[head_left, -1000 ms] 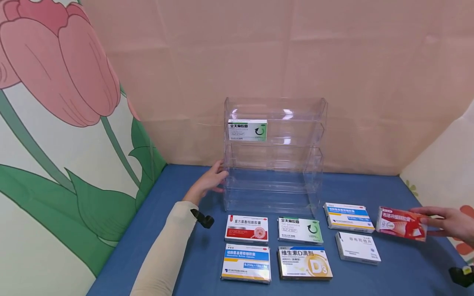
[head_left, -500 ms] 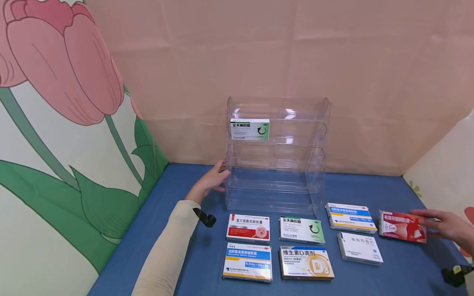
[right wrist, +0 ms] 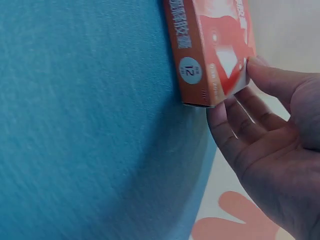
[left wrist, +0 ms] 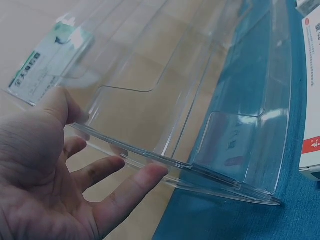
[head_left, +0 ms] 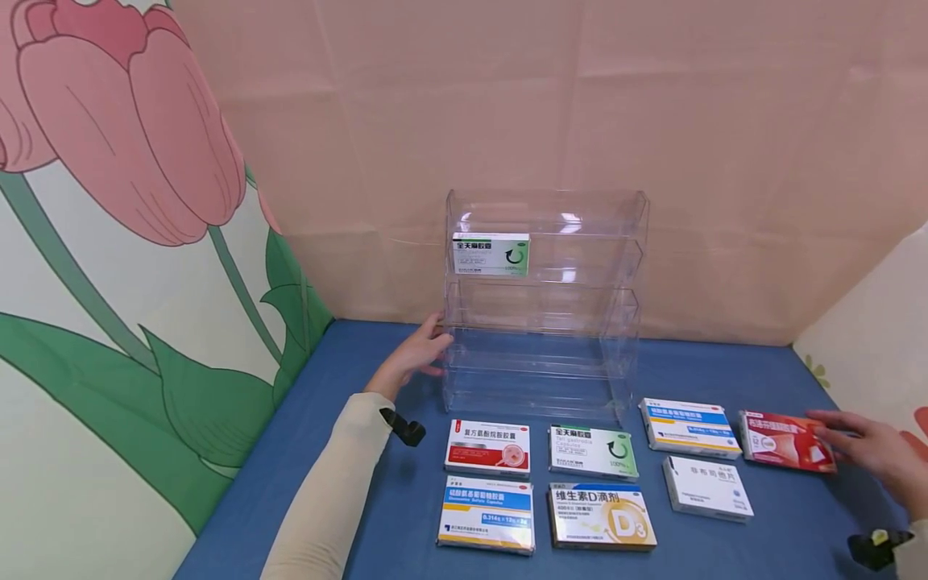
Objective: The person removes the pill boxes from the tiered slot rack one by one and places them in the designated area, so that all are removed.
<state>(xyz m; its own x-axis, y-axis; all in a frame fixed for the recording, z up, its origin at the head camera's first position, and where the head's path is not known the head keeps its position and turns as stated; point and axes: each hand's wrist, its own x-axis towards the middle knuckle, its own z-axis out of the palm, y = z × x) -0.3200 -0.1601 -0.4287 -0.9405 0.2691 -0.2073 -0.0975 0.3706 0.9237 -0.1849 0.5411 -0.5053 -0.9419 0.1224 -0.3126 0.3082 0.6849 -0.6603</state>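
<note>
A clear tiered display rack (head_left: pixel 540 329) stands at the back of the blue table. My left hand (head_left: pixel 415 354) holds its left side; the left wrist view shows the thumb over the panel edge (left wrist: pixel 145 151) and the other fingers spread along the outside. At the far right, my right hand (head_left: pixel 873 451) has thumb and fingers at the right end of a red medicine box (head_left: pixel 786 441), which lies flat on the table. In the right wrist view the thumb is at one corner of that box (right wrist: pixel 227 50) and the fingertips at the other. A white-and-green medicine box (head_left: pixel 490 254) stands in an upper tier, at the left.
Several medicine boxes lie in front of the rack: a red-and-white one (head_left: pixel 488 445), a green-and-white one (head_left: pixel 592 451), two blue-and-white ones (head_left: pixel 486 515) (head_left: pixel 690 427), a vitamin D box (head_left: pixel 603 515) and a white one (head_left: pixel 708 487). A pink backdrop (head_left: pixel 725 161) rises behind.
The red box has come down from a tilted hold to lie flat, then shifted slightly left with my right hand at its end. My left hand stays on the rack; the head view has shifted slightly.
</note>
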